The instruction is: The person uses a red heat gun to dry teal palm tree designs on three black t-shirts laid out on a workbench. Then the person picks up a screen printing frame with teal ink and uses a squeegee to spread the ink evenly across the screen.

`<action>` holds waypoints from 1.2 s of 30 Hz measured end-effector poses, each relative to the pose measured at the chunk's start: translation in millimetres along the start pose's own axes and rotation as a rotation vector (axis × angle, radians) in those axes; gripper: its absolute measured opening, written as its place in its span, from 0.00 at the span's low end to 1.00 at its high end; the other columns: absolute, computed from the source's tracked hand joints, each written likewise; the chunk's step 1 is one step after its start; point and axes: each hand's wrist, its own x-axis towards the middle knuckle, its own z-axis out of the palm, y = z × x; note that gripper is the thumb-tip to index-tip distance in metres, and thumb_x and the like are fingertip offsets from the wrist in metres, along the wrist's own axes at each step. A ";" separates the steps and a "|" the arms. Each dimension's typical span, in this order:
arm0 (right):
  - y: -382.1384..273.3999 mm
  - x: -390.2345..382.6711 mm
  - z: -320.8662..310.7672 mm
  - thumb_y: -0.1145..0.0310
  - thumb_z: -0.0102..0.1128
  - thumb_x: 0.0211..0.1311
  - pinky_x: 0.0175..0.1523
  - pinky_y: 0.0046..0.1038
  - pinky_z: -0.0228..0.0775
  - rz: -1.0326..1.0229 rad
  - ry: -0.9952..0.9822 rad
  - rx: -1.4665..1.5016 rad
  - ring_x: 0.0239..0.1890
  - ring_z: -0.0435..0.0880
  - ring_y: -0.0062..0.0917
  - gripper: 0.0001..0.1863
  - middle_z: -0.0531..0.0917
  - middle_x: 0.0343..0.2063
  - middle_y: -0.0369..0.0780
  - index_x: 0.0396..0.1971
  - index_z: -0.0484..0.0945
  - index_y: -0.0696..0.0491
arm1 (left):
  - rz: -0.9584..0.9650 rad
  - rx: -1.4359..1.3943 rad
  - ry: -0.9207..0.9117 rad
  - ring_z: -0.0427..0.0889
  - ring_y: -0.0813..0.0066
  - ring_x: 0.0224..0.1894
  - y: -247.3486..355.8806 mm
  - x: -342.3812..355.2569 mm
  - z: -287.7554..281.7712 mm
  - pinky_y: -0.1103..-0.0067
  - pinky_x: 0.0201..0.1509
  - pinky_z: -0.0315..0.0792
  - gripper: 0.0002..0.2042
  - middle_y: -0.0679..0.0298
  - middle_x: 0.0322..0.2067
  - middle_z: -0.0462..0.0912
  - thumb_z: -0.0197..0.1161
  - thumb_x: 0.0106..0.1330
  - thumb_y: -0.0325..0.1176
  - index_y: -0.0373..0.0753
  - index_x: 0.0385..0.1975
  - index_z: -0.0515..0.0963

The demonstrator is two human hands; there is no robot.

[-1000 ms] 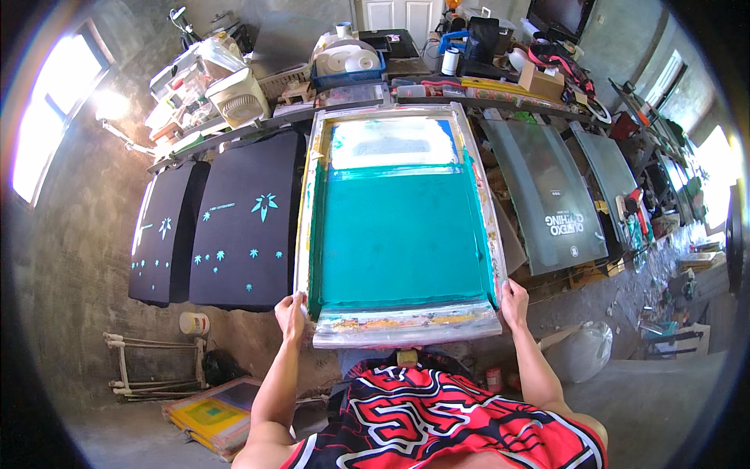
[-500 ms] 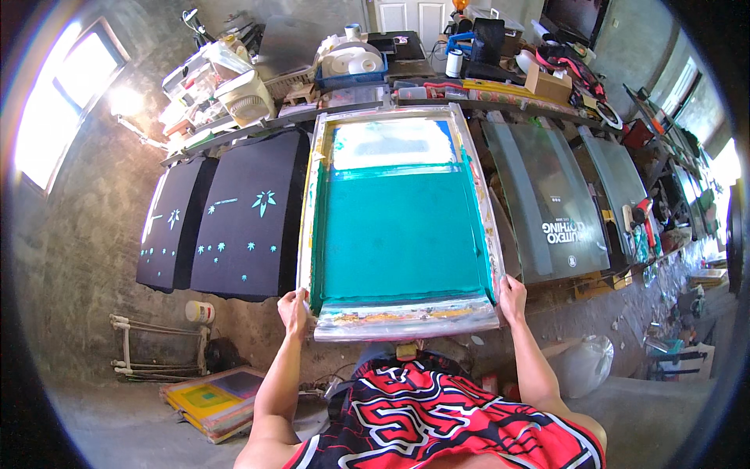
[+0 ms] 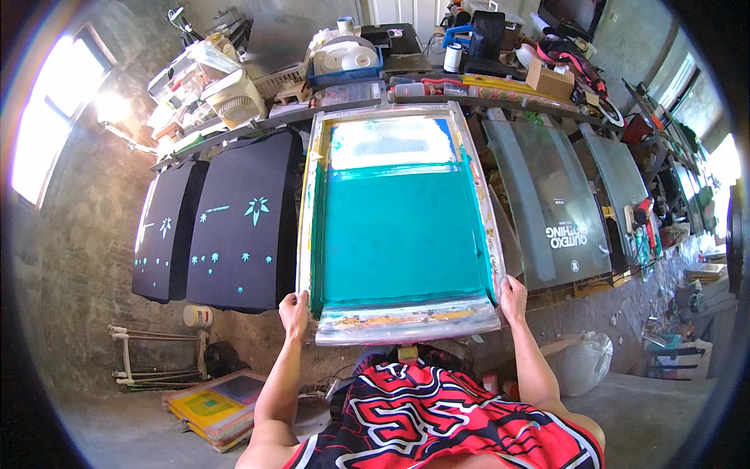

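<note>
Directly before me is a large screen printing frame (image 3: 488,227), its mesh coated in teal ink (image 3: 394,242) with a white patch near the far end. My left hand (image 3: 294,314) grips the frame's near left corner. At the near right corner my right hand (image 3: 512,298) is closed on the frame's side. A squeegee-like bar with smeared ink (image 3: 406,319) lies across the frame's near end. To the left, a black garment (image 3: 246,227) printed with small teal leaves is stretched over a board, and a second black one (image 3: 166,234) lies beyond it.
On the right are a glass-like panel (image 3: 551,211) with white lettering and another panel (image 3: 617,176). A cluttered shelf behind holds a blue basket (image 3: 344,76) and a cardboard box (image 3: 549,78). Stacked screens (image 3: 215,402) and a pipe rack (image 3: 160,356) are on the floor at left.
The view has shifted slightly, so the black garments and shelf sit a little further left. Both hands keep their grip on the frame.
</note>
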 end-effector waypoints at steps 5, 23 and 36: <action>5.3 3.8 5.9 0.66 0.53 0.69 0.39 0.42 0.68 0.098 -0.098 -0.054 0.33 0.80 0.52 0.13 0.79 0.28 0.57 0.32 0.74 0.63 | 0.050 0.057 0.000 0.77 0.74 0.24 -6.9 5.7 4.9 0.72 0.30 0.70 0.20 0.59 0.19 0.79 0.63 0.67 0.43 0.28 0.28 0.82; -12.7 13.4 -3.6 0.63 0.53 0.70 0.50 0.43 0.73 0.009 -0.197 -0.306 0.45 0.81 0.53 0.16 0.81 0.41 0.57 0.43 0.79 0.61 | 0.202 0.428 -0.144 0.85 0.42 0.41 11.5 10.9 -10.2 0.61 0.45 0.76 0.13 0.40 0.35 0.84 0.59 0.70 0.35 0.29 0.36 0.81; -101.6 -48.2 -34.5 0.75 0.64 0.40 0.58 0.39 0.74 -0.834 -0.441 -0.305 0.50 0.82 0.40 0.23 0.83 0.45 0.47 0.44 0.81 0.59 | 1.164 0.592 -0.557 0.77 0.56 0.52 45.3 -59.6 -25.9 0.64 0.60 0.69 0.23 0.56 0.46 0.78 0.66 0.43 0.25 0.35 0.44 0.76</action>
